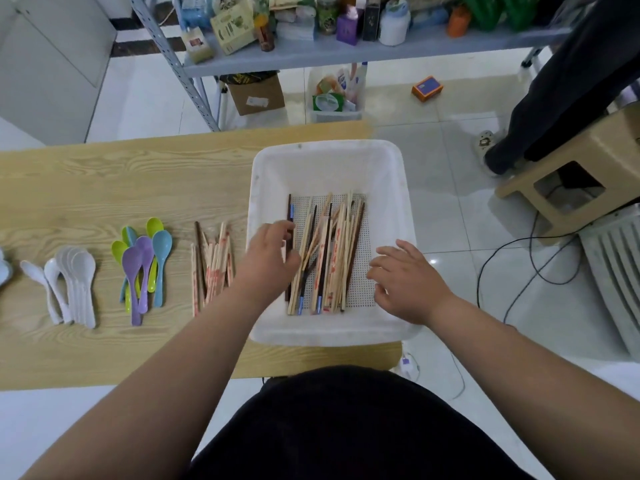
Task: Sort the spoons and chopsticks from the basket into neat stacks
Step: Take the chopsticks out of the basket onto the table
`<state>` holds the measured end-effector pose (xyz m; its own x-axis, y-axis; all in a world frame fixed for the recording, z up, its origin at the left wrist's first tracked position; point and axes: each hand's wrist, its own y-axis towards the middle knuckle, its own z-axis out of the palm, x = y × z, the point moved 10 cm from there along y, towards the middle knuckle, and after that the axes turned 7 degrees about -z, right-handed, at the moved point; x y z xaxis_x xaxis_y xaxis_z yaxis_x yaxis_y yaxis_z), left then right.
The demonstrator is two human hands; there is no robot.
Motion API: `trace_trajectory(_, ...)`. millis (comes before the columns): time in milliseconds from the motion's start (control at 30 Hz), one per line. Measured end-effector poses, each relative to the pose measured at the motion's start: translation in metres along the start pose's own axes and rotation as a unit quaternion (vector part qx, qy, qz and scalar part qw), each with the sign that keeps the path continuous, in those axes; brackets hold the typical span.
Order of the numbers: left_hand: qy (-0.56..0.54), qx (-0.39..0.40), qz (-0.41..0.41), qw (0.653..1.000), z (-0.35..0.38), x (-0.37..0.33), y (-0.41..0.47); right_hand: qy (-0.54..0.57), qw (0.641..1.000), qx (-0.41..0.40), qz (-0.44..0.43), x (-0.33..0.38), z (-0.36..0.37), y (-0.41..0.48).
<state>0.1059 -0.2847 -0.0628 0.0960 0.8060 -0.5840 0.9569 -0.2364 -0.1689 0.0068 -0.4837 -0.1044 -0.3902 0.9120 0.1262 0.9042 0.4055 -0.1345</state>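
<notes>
Basket (266, 327) overhanging table (86, 188) edge — hands inside, floor rightward

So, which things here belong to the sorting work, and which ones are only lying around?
Belong to the job:
white basket
chopsticks in the basket
chopsticks on the table
coloured spoons
white spoons

Just lying about:
orange box on the floor
cardboard box under the shelf
beige stool
black cable
</notes>
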Motion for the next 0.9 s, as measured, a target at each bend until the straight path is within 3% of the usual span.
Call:
trace_trajectory(100,0.082,0.137,-0.064,0.985,0.068,-0.012,0.007,0.009,1.000,-0.008,-0.001,-0.001,0.001,0.001)
trace_trajectory(200,0.184,0.199,-0.121,0.955,0.111,-0.006,0.010,-0.001,1.000,-0.002,0.000,-0.002,0.004,0.002)
trace_trajectory(467,0.361,0.217,-0.114,0.900,0.154,-0.008,0.016,-0.006,0.999,-0.049,-0.015,0.000,0.000,0.003)
trace_trajectory(700,0.265,0.245,-0.151,0.921,0.158,-0.008,0.016,0.002,0.998,-0.067,-0.021,0.000,0.001,0.003)
trace_trajectory(900,0.120,0.247,-0.201,0.940,0.147,0.002,0.012,0.005,0.998,-0.067,-0.018,-0.001,0.002,0.003)
